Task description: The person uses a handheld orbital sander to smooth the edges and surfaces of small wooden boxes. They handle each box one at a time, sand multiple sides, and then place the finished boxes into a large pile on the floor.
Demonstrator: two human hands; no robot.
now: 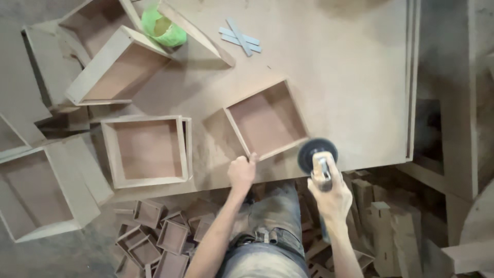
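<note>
Left hand [242, 172] on shallow square wooden box [266, 121]

Five open wooden boxes [146, 149] are sitting around the workbench, three grey strips [239, 37] and one green roll [163, 27] lying nearby.

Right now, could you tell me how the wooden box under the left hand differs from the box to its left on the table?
The held box sits turned at an angle, and the left hand grips its corner; the other box lies square to the table edge, untouched. The held box looks slightly smaller. Both are open, shallow wooden boxes.
</note>
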